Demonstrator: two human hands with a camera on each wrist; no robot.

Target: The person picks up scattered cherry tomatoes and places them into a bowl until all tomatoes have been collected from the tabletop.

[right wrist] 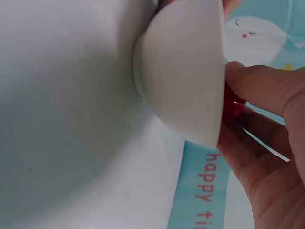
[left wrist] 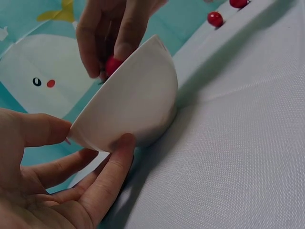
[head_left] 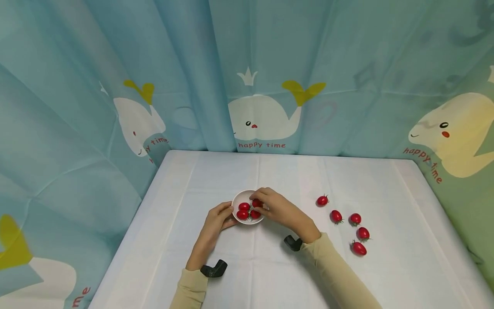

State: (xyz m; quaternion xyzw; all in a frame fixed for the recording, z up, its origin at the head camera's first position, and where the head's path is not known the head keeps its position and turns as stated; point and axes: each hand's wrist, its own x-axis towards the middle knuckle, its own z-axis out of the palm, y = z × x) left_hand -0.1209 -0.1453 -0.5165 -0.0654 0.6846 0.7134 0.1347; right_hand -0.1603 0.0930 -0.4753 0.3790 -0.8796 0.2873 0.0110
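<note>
At the left of the small white ceramic bowl (head_left: pixel 236 201), the left hand (head_left: pixel 216 219) steadies it: thumb and fingertips (left wrist: pixel 125 143) rest against the outer wall, fingers nearly straight, not wrapped round it. The bowl stands on the white cloth-covered table (head_left: pixel 270 266) and holds several red cherry tomatoes (head_left: pixel 242 214). Over the bowl's right rim the right hand (head_left: pixel 275 208) reaches in, its thumb and fingers pinched together on one red cherry tomato (right wrist: pixel 233 106) just above the others. Well to the right of the bowl, five loose red cherry tomatoes (head_left: pixel 336 216) lie scattered on the cloth, apart from one another.
</note>
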